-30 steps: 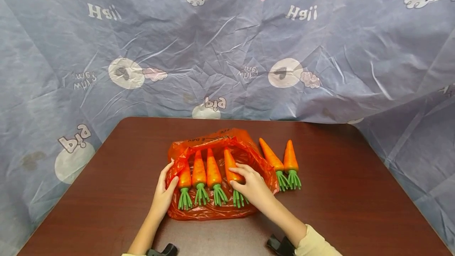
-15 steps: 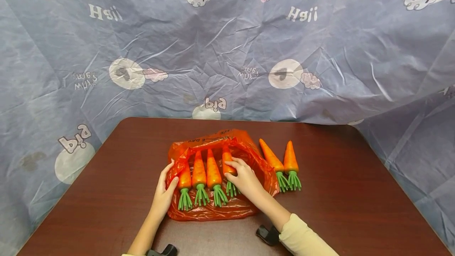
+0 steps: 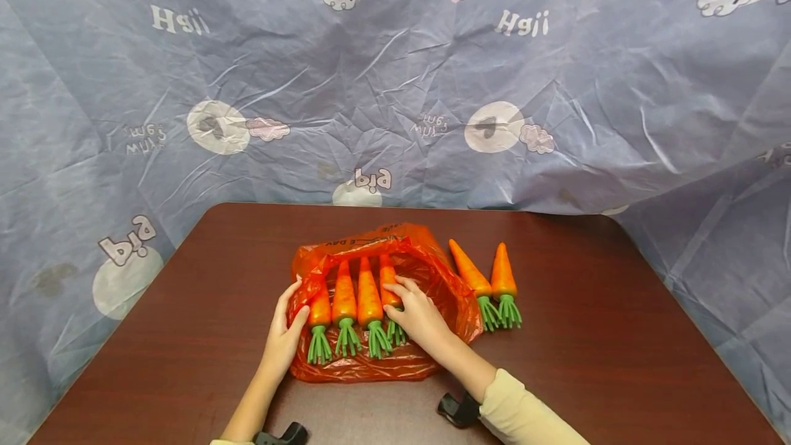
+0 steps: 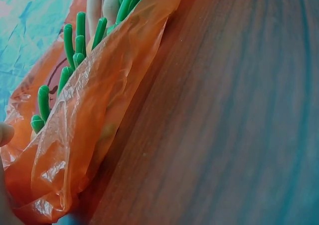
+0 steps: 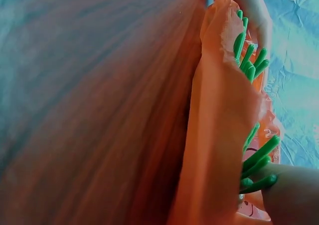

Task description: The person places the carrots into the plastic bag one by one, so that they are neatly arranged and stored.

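A red plastic bag (image 3: pixel 402 369) lies on the table with its mouth toward me. Inside it is a row of several orange carrots with green tops, among them the leftmost carrot (image 3: pixel 320 311) and a middle carrot (image 3: pixel 369 297). My left hand (image 3: pixel 284 335) grips the bag's left edge, thumb over the rim by the leftmost carrot. At the row's right end, my right hand (image 3: pixel 420 314) holds the rightmost carrot (image 3: pixel 387 273) by its thick end, close beside its neighbour. In the left wrist view the green tops (image 4: pixel 79 40) rise behind the bag's front edge.
Two more carrots lie on the table right of the bag, one slanted carrot (image 3: pixel 471 270) and one straighter carrot (image 3: pixel 503 273). Behind the brown table (image 3: pixel 618 335) hangs a printed blue-grey cloth (image 3: pixel 371 88).
My right hand has moved left inside the bag with its carrot, bringing it up against the others and slightly deeper in. The left hand stays at the bag's edge.
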Demonstrator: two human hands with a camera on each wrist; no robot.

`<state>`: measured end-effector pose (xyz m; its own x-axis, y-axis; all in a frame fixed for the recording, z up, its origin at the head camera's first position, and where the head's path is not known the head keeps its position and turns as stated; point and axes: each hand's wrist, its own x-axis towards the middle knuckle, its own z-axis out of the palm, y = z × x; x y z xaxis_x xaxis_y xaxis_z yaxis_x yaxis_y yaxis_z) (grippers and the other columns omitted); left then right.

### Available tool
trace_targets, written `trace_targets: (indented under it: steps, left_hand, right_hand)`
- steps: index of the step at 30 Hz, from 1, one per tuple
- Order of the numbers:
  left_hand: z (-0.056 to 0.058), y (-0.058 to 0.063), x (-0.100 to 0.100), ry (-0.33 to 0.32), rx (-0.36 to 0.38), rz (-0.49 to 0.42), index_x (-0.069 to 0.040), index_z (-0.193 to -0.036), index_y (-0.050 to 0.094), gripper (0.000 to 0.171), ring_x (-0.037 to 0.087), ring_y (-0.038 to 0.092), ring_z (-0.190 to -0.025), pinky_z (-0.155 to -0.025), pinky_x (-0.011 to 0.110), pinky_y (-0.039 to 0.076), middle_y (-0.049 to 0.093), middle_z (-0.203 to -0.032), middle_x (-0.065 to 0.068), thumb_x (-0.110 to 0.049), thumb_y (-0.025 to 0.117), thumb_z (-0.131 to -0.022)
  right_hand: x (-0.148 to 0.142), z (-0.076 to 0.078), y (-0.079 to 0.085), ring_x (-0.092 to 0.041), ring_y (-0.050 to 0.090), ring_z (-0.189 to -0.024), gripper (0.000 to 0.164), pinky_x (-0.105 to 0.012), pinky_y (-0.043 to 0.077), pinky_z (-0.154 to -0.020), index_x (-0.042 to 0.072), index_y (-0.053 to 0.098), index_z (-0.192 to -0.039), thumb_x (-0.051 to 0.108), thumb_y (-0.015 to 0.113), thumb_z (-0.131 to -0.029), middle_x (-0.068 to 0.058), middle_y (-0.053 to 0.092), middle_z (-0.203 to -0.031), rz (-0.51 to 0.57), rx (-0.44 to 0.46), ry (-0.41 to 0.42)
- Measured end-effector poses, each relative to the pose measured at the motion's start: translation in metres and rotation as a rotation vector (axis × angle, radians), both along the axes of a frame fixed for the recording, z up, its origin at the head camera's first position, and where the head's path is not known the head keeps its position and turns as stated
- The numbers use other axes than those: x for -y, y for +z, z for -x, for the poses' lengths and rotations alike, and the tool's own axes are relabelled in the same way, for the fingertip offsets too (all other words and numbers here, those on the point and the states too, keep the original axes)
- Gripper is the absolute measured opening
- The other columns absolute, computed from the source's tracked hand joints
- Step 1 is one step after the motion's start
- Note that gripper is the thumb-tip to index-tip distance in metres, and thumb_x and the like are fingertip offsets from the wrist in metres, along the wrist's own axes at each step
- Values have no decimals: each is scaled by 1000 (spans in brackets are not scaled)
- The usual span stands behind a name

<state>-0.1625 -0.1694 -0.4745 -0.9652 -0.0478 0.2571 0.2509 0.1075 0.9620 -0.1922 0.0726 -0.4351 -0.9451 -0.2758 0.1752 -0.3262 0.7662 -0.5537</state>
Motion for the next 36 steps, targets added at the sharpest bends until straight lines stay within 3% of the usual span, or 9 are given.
trace_targets:
  steps: [9, 18, 28, 36]
  left_hand:
    - [0, 0, 0, 8, 8, 7, -12, -139, 29, 48, -9, 35, -118, -94, 2, 29, 28, -146, 7, -12, 47, -94]
    - [1, 1, 0, 7, 0, 1, -12, -139, 30, 48, -10, 34, -119, -95, 3, 28, 27, -147, 7, -12, 47, -94]
    - [2, -2, 0, 7, -14, 17, -10, -139, 29, 48, -9, 32, -120, -95, 2, 27, 26, -147, 12, -12, 46, -95]
    - [1, -1, 0, 11, -30, 21, -8, -139, 30, 47, -10, 32, -120, -95, 2, 27, 27, -146, 14, -10, 46, -94]
  right_hand:
    - [1, -1, -2, -32, 56, -109, 39, -46, 50, -81, 15, 58, -120, 23, 65, -83, -11, 47, -134, -61, -28, 35]
    - [2, -6, 7, -29, 48, -120, 38, -51, 50, -76, 21, 57, -121, 31, 61, -85, -8, 44, -137, -142, -37, 27]
    - [-1, -17, 24, -27, 52, -116, 35, -50, 48, -82, 21, 59, -120, 29, 58, -86, -5, 50, -133, -60, -48, -7]
    - [-8, -28, 40, -22, 57, -110, 33, -46, 50, -78, 21, 60, -118, 28, 58, -87, -1, 56, -127, 14, -77, -29]
